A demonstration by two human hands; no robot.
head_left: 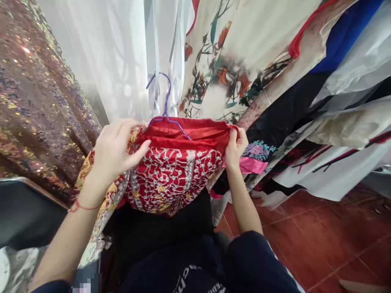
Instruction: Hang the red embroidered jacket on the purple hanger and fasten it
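A red garment (165, 175) with silver and gold embroidery is spread between my two hands in front of my body. Its red-lined upper opening faces up. Inside that opening sits a purple wire hanger (168, 97), its hook standing up above the edge and part of it hidden by cloth. My left hand (117, 148) is closed around the garment's left upper edge, the thumb lying over the front and the fingers partly hidden. At the right end of the opening, my right hand (235, 144) pinches the red edge between thumb and fingers.
Hanging clothes form a wall ahead: a sequined gold cloth (39, 89), white sheer fabric (116, 49), a cream painted-print garment (232, 69) and dark ones at right. A black chair (27, 211) stands at left. Red floor tiles (314, 240) show at lower right.
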